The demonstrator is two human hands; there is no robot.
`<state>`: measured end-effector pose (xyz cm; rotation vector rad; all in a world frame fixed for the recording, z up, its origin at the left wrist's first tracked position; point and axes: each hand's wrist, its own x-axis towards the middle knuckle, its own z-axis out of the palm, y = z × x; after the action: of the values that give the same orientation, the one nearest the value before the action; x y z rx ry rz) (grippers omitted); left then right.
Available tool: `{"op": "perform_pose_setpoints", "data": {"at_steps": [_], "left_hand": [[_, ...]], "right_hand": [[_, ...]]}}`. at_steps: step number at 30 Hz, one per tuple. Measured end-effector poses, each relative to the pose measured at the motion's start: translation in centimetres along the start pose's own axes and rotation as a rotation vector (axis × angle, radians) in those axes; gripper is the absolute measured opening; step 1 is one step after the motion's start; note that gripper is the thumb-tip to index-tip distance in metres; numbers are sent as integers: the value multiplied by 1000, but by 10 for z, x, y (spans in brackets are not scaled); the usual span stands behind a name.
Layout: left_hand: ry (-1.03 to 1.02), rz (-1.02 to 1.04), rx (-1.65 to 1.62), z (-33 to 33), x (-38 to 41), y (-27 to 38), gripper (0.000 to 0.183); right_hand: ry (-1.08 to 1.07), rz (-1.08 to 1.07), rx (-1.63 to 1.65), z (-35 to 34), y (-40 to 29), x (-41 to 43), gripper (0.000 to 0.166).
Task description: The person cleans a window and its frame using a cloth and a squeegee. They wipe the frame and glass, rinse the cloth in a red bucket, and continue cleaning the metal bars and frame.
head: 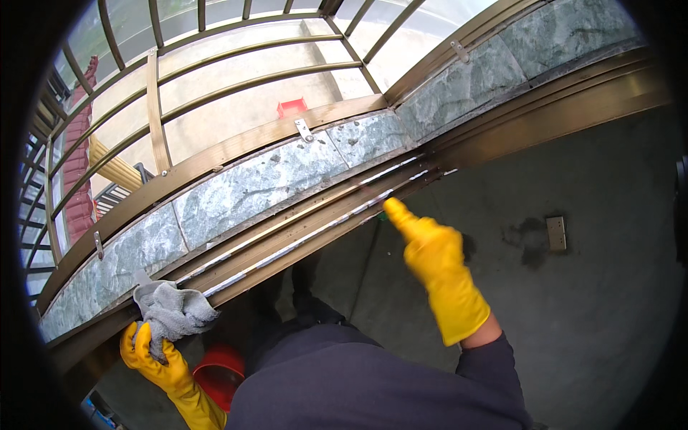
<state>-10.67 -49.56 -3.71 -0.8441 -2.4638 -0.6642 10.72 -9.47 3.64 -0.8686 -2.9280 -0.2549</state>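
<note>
My left hand (156, 357), in a yellow rubber glove, grips a bunched grey cloth (174, 312) at the left end of a bronze-coloured metal window track (301, 230). The cloth lies over the track's rails. My right hand (432, 244), gloved the same way, is over the inner edge of the track, with its forefinger pointing along it. Something thin and reddish, badly blurred, shows at that fingertip, and a bit of green lies below it. Whether the right hand holds these cannot be told. White worn strips run along the rails, with dark specks of dirt between them.
Beyond the track is a grey-green stone sill (258, 185) with crumbs of dirt and metal brackets. Bronze guard bars (242, 83) enclose it outside. A window sash (564, 123) covers the track's right part. A red bucket (217, 371) stands by my body. A small tan plate (556, 234) lies at right.
</note>
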Motion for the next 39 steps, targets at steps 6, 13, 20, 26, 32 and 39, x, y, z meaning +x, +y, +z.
{"op": "perform_pose_setpoints", "data": {"at_steps": [6,13,20,26,32,39], "left_hand": [[39,3,-46,6,4,7,29],[53,20,-62,5,5,6,28],[71,10,-26,8,4,2,29],[130,35,-19,6,12,11,28],[140,26,-125,5,12,9,36],[227,-125,-362,-17,-11,2,31]], "right_hand": [[-79,147,-211,2,35,-17,67],[56,9,1122,-28,-11,-2,32],[364,76,2233,-29,-17,51,57],[-72,-49,1115,-8,-106,59,21],[-424,-290,779,-6,-155,66,18],[-536,-343,839,3,-195,70,14]]}}
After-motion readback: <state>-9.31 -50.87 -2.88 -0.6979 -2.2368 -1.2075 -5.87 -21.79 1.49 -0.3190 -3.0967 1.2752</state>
